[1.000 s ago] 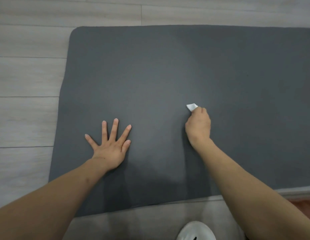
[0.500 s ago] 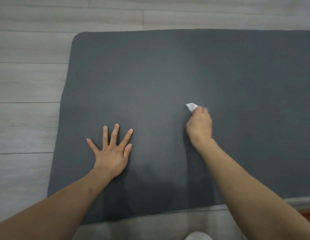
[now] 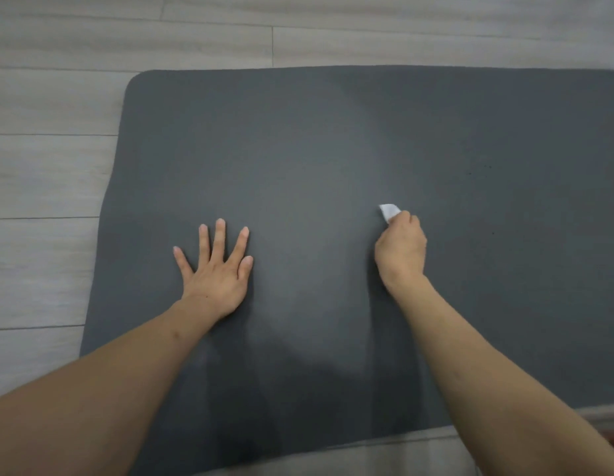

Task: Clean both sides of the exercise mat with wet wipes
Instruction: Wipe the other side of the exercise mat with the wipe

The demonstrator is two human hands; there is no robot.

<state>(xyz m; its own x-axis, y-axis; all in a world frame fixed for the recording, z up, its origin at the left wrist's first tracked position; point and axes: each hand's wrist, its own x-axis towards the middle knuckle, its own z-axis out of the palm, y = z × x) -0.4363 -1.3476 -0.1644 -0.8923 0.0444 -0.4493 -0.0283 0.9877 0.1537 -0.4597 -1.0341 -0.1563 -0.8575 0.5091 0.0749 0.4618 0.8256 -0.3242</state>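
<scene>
- The exercise mat (image 3: 333, 149), dark grey, lies flat on the pale plank floor (image 3: 51, 173). Its rounded far-left corner and left edge are in view; its right portion runs out of the picture, so its long axis lies left to right across the person.
- The right hand (image 3: 401, 250) rests on the mat right of centre, fingers curled around a folded white wet wipe (image 3: 389, 211). Only a small corner of the wipe protrudes beyond the knuckles, pointing toward the far edge.
- The left hand (image 3: 215, 269) is pressed flat on the mat, fingers spread and straight, holding nothing. It sits nearer the left edge, well apart from the right hand.
- Governing relation: the wipe is already in contact with the surface, and the largest visible expanse of mat lies beyond it toward the far edge and off to the right. The right hand is the nearer one to that ground. Judged step: wiping the upper face, with the left hand acting as a brace.
- Obstructions: none on the mat surface. A few tiny dark specks show right of the wipe.
- Risk, as a judgement: the left edge appears slightly wavy, so a stroke toward the near edge could shift or ruck the mat.
- The underside is hidden; that face appears still to do.
</scene>
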